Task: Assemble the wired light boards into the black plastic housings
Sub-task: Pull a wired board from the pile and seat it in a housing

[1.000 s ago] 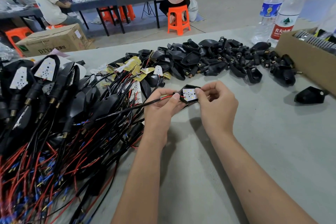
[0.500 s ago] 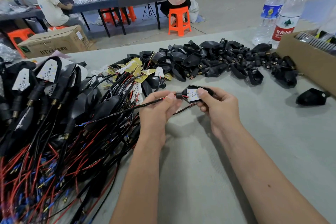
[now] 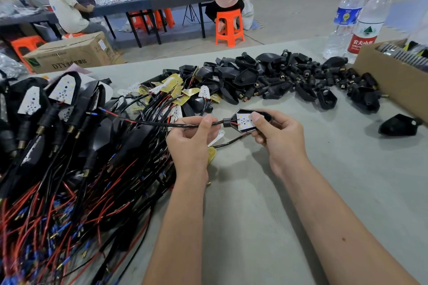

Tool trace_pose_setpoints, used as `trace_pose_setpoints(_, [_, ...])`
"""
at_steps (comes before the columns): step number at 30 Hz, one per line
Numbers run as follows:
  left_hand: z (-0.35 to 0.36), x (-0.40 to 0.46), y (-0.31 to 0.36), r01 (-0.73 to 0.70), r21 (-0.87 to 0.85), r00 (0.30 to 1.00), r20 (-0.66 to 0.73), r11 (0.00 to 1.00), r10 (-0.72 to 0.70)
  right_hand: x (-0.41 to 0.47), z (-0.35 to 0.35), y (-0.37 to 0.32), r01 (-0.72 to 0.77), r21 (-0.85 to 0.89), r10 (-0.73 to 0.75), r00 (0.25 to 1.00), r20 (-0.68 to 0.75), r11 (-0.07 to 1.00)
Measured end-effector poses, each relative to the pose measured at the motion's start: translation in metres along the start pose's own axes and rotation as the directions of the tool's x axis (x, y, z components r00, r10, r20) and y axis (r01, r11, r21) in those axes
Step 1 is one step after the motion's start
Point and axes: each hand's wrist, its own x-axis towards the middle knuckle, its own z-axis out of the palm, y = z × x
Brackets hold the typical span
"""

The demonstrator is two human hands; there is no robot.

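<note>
Grey table (image 3: 289, 203) crowded. Left side: big tangle of finished units (image 3: 58, 146), black housings w/ white boards seated, red/black wires trailing toward the near edge. Behind the hands: loose wired boards (image 3: 178, 92), yellow and white, mixed w/ wires. Further back, right: heap of empty black housings (image 3: 278, 76); one lone housing (image 3: 397, 125) lies apart nr the cardboard box (image 3: 391, 81) at the right edge. Two water bottles (image 3: 361, 18) stand behind the box. Bkgd: people seated at dark tables, orange stools, a carton on the floor.

Right hand (image 3: 278, 139) grips a black housing (image 3: 261, 114) above the table, thumb pressed on the white light board (image 3: 245, 121) sitting in it. Left hand (image 3: 192, 139) pinches the black cable (image 3: 162, 124) just left of the housing's neck. A second cable loops under the housing, across the gap btwn the hands.

Vs half a sec ago: same grips on both sides; cable now runs straighter out to the left, thumb further onto the board.
</note>
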Motion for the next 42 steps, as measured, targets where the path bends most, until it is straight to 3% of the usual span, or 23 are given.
trace_pose_setpoints(6, [0.001, -0.001, 0.000, -0.001, 0.086, 1.000, -0.023, 0.996, 0.003, -0.004, 0.004, 0.000, 0.022, -0.018, -0.021, 0.999, 0.045, 1.000])
trace_pose_setpoints(12, [-0.001, 0.005, 0.010, 0.175, -0.167, 0.983, -0.028, 0.970, -0.182, -0.003, 0.003, 0.000, 0.023, 0.003, -0.023, 0.999, -0.029, 1.000])
trace_pose_setpoints(33, [-0.002, 0.002, 0.003, 0.150, -0.093, 0.989, 0.030, 0.984, -0.148, 0.001, -0.002, 0.002, -0.049, 0.058, 0.050, 0.999, -0.003, 0.997])
trace_pose_setpoints(42, [-0.004, 0.006, 0.008, 0.142, -0.070, 0.989, -0.042, 0.987, -0.145, 0.002, -0.003, 0.000, -0.006, -0.009, 0.006, 1.000, 0.009, 1.000])
